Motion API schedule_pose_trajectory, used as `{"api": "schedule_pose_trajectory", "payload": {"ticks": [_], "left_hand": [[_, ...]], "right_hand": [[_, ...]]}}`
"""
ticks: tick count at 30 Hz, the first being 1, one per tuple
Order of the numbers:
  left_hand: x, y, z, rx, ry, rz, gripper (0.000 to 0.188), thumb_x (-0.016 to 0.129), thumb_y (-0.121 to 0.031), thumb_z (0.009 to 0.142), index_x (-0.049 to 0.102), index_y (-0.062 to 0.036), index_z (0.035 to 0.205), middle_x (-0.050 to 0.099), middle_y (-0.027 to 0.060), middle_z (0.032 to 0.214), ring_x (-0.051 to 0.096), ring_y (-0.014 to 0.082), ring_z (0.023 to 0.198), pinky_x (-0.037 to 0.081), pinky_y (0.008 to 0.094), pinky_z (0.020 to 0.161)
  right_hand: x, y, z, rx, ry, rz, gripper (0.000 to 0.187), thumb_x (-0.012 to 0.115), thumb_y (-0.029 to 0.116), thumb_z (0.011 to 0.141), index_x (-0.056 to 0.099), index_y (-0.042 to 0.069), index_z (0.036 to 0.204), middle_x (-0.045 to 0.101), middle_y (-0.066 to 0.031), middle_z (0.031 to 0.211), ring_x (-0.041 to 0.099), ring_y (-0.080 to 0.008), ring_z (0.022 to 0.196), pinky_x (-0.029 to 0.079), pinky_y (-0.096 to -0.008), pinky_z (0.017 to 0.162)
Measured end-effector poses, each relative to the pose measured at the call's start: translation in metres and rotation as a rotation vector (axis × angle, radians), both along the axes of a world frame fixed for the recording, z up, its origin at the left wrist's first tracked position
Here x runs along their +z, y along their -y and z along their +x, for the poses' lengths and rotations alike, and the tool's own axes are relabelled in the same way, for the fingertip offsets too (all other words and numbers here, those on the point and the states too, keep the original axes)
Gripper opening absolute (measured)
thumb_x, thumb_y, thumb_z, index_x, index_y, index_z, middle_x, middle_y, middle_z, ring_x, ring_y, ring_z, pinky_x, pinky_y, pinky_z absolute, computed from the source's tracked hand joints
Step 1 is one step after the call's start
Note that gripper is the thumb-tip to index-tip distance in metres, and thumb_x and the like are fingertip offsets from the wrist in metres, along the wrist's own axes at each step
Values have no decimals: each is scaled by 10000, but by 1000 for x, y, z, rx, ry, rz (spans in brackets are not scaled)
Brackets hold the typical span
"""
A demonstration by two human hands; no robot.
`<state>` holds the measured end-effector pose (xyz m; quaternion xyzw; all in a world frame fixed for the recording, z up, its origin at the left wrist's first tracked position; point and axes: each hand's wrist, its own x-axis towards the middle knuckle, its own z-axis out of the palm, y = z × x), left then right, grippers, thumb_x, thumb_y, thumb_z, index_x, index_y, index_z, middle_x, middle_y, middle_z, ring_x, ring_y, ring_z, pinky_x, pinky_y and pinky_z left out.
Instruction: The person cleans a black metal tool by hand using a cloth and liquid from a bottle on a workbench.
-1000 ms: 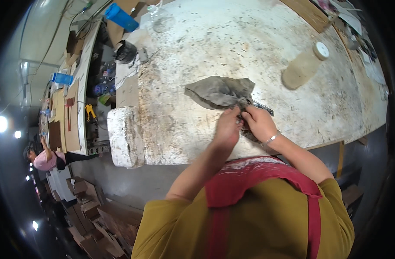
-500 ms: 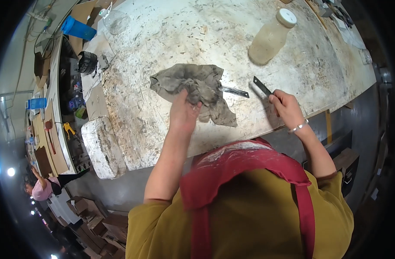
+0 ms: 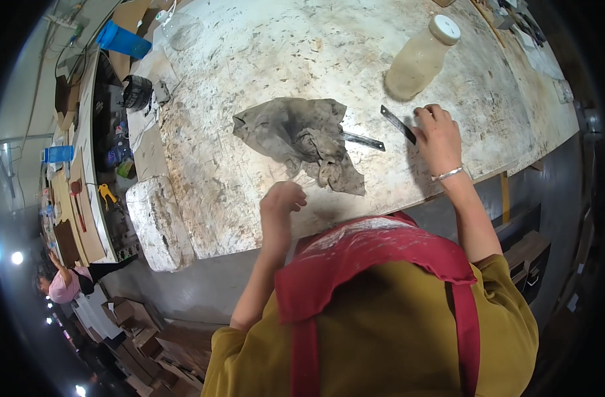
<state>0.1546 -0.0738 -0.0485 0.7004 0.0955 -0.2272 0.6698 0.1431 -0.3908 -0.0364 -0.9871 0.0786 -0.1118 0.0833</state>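
A crumpled grey rag, stained dark, lies in the middle of the worktable. From under its right side sticks out a flat dark metal strip with a hole near its end. My left hand hovers short of the rag's near edge, fingers curled in, nothing visible in them. Further right, a second dark metal strip lies slanted, its near end beside my right thumb. My right hand is over the table there, its bent fingers apart and not wrapped round the strip.
Behind my right hand stands a cloudy jar with a white lid. At the far left are a blue cup, a black roll and a white-smeared block. Another person is in the left background, by shelves and boxes.
My left hand has let go of the rag and drawn back toward me. My right hand has released the second strip and shifted slightly away, its fingers loosening.
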Motion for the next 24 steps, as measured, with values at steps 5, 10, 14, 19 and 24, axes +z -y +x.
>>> {"api": "schedule_pose_trajectory", "payload": {"ticks": [5, 10, 14, 19, 24], "left_hand": [[24, 40, 27, -195, 339, 385, 253, 540, -238, 870, 598, -1, 808, 519, 74, 531, 527, 163, 510, 421, 306, 523], [16, 60, 62, -448, 701, 805, 186, 604, -172, 825, 588, 10, 788, 522, 78, 616, 498, 174, 559, 397, 283, 542], [3, 45, 48, -234, 617, 383, 122, 618, -113, 820, 562, -5, 807, 528, 53, 717, 464, 148, 625, 391, 258, 590], [10, 32, 26, -21, -79, -30, 65, 581, -128, 866, 533, -109, 905, 516, -64, 805, 459, 50, 687, 389, 203, 638], [7, 45, 17, 102, -299, -526, 11, 487, -151, 927, 480, -145, 933, 467, -75, 829, 432, 30, 727, 382, 186, 662]], "right_hand": [[-10, -53, 4, 196, -151, 58, 141, 625, 150, 726, 588, 64, 831, 543, -95, 896, 532, -254, 872, 428, -381, 750], [-14, -57, 7, 200, -229, 82, 149, 624, 127, 732, 580, 44, 848, 552, -105, 895, 538, -268, 892, 430, -394, 770], [-10, -49, 4, 101, -377, 288, 119, 605, 98, 749, 571, 21, 833, 577, -144, 845, 566, -324, 798, 451, -410, 720], [-13, -42, 1, 92, -247, 470, 115, 601, 101, 763, 529, 13, 783, 585, -147, 761, 576, -296, 698, 454, -389, 650], [15, -84, 18, 141, -398, 938, 138, 568, 168, 802, 531, 36, 816, 578, -136, 711, 574, -205, 686, 449, -352, 643]]}}
